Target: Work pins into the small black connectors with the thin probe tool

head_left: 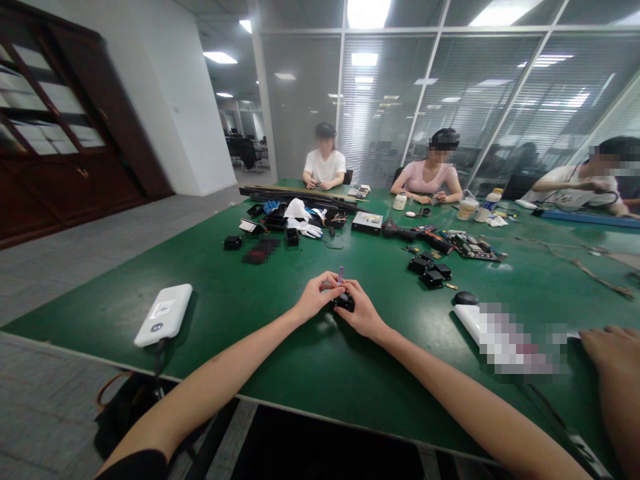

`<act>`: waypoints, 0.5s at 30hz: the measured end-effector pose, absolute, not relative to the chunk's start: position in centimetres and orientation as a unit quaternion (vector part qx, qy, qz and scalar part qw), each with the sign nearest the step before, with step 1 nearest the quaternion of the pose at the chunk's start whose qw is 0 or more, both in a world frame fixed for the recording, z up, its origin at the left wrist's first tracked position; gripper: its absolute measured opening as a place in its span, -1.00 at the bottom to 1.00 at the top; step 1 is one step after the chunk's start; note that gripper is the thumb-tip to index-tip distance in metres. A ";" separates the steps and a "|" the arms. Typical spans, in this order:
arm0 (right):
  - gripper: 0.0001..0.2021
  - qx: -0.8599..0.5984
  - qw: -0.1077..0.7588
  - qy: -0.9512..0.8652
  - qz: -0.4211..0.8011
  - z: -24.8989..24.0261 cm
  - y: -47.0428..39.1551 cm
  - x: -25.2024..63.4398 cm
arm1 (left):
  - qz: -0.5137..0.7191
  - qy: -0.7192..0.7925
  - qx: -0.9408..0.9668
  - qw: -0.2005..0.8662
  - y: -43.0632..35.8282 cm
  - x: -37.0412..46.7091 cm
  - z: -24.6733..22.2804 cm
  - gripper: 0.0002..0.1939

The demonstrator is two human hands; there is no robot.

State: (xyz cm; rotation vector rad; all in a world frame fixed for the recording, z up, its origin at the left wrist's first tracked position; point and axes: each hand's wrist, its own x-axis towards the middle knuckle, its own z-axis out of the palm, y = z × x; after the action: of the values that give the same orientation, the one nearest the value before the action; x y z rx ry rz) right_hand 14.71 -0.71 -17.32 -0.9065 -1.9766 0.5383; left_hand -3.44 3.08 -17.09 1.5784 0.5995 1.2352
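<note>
A small screwdriver with a see-through purple handle [341, 274] stands nearly upright in front of me, above the table's middle. My left hand [317, 295] has its fingers closed around its lower part. In the fingers of my right hand [363, 312] is a small black box-like part [345, 302], held just over the table. The screwdriver's tip is hidden by my fingers, so I cannot tell where it meets the black part. Both hands are close together, with their fingertips nearly touching.
On the green table [240, 300] lie a white power bank [164, 315], several black boxes [431, 270], a power drill [417, 233], a circuit board [475, 247] and white gloves [300, 217]. Another person's hand [613, 357] is at right. Several people sit across the table.
</note>
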 end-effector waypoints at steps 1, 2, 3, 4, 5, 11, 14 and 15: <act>-0.48 -0.364 0.436 -0.794 0.216 -17.3 -0.7 14.7 | 0.510 0.249 0.656 0.498 3.0 -3.4 -17.0 -0.65; -0.48 -0.363 0.436 -0.794 0.216 -17.3 -0.7 14.7 | 0.510 0.250 0.658 0.494 3.0 -3.4 -17.0 -0.65; -0.49 -0.363 0.436 -0.795 0.215 -17.4 -0.6 14.7 | 0.510 0.250 0.661 0.491 3.0 -3.5 -16.9 -0.66; -0.48 -0.364 0.436 -0.795 0.214 -17.4 -0.6 14.7 | 0.510 0.251 0.663 0.486 2.9 -3.5 -16.9 -0.66; -0.48 -0.365 0.436 -0.795 0.211 -17.5 -0.5 14.7 | 0.511 0.254 0.666 0.480 2.9 -3.5 -16.8 -0.66; -0.52 -0.404 0.435 -0.780 0.195 -18.4 -0.1 14.7 | 0.516 0.282 0.685 0.431 2.8 -3.8 -16.8 -0.66; -0.54 -0.413 0.429 -0.780 0.191 -18.5 -0.1 14.8 | 0.512 0.299 0.687 0.420 2.8 -3.9 -16.8 -0.66; -0.54 -0.414 0.426 -0.782 0.189 -18.5 -0.1 14.8 | 0.515 0.303 0.685 0.417 2.8 -4.0 -16.8 -0.66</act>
State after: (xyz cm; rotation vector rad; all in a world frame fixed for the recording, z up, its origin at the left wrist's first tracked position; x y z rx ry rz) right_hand 14.82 -0.08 -18.51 -1.0340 -1.9540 0.4733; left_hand -3.96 2.76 -16.78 1.7183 0.7615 1.2934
